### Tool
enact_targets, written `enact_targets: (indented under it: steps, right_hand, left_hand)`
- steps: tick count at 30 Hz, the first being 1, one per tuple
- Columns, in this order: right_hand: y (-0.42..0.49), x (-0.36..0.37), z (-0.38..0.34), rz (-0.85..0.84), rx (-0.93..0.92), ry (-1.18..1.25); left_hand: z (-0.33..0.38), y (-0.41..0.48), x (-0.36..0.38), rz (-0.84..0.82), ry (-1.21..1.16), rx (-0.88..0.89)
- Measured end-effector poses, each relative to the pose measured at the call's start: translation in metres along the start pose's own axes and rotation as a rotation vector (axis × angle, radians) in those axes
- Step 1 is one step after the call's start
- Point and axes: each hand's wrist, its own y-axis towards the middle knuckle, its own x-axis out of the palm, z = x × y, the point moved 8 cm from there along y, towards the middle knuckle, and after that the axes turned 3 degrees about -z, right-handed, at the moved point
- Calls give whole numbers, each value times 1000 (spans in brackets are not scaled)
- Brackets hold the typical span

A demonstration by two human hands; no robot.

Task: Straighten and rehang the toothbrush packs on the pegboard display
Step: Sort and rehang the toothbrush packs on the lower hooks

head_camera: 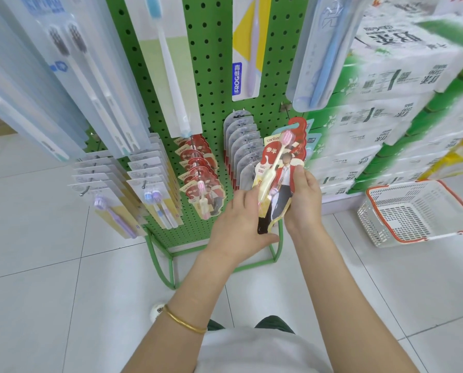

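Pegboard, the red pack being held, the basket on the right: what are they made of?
Pegboard: likely painted sheet metal, given the glossy green coat and even punched holes.
Red pack: glossy printed card with a die-cut outline. There is probably a clear plastic blister over the brush.
Basket: moulded plastic, with white lattice walls and an orange rim.

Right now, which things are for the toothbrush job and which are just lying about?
For the job: held red toothbrush pack, hanging red toothbrush packs, green pegboard.
Just lying about: white basket, stacked white-and-green packages.
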Motion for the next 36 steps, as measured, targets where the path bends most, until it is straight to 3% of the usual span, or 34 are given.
enact_targets:
  steps: [5,10,16,23,27,32,36]
  right_hand:
    - [-7,3,5,-66,105,-113]
    - [-11,6,10,-92,137,-163]
    - [-11,4,8,-90,53,-177]
    - [-17,12,9,-329,32,-233]
    - [-24,20,17,-548,75,-258]
    - [-29,21,28,-700,164,-330]
    - [-31,20,37,-783,232,-338]
  left_hand:
    - [-4,0,-4,-14,-89,-52]
    - [-4,1,-2,-59,-479,-32]
    - [-19,-5,5,-98,-814,-143]
    - [-37,-5,-10,53,-926,-264]
    - [-43,3,-41,258,-861,-238]
    - [-45,2,-65,465,-938,-192]
    - [-48,1,-68,482,-978,-200]
